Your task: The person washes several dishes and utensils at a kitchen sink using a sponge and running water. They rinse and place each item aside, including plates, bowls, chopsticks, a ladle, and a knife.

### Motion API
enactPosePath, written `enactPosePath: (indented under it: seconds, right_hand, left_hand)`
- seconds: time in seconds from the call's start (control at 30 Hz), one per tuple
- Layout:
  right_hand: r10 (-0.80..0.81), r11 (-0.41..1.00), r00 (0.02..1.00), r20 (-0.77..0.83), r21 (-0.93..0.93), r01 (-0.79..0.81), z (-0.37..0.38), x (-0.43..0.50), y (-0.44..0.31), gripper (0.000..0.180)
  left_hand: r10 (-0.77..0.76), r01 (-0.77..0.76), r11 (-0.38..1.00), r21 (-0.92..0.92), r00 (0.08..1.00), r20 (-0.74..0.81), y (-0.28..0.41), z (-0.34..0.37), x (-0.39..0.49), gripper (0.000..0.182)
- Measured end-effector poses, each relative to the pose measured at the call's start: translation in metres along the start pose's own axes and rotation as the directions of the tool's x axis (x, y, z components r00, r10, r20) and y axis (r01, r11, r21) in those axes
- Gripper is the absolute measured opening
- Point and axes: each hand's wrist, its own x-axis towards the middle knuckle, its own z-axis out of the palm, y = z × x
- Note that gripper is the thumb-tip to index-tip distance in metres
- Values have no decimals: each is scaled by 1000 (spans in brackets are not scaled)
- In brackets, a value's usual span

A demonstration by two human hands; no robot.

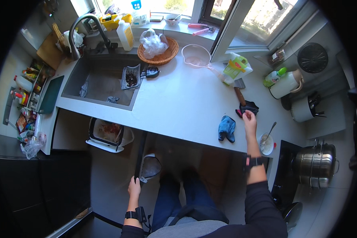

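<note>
My left hand [134, 188] grips the edge of a dark open cabinet door [141, 148]. A small bag-lined container [151, 166] is beside that door. Over the white counter, my right hand [250, 122] has its fingers drawn together at the near edge of a black cloth item [251, 107] with pink parts. Whether the fingers hold it cannot be seen. A cleaver's wooden handle [239, 95] runs up to that item, and its blade [239, 83] lies partly under a green-and-white package [237, 68]. Left of my right hand lies a crumpled blue cloth item [227, 128].
A sink [95, 77] with a strainer basket [131, 76] is set into the counter at left. Nearby stand a wicker basket [172, 53] and a pale strainer [196, 55]. A bowl with a spoon [266, 144] and a steel steamer pot [316, 165] are at right. A bin [105, 145] is below.
</note>
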Motion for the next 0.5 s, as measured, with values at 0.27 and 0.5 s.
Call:
enactPosePath:
  seconds: [0.27, 0.5]
  right_hand:
    - [7, 655, 984, 179, -744, 130, 22, 130, 29, 60]
    - [145, 521, 957, 250, -842, 141, 38, 160, 51, 57]
  left_hand:
    - [131, -112, 960, -256, 990, 57, 63, 72, -62, 44]
    - [53, -51, 983, -177, 999, 6, 167, 154, -87, 48]
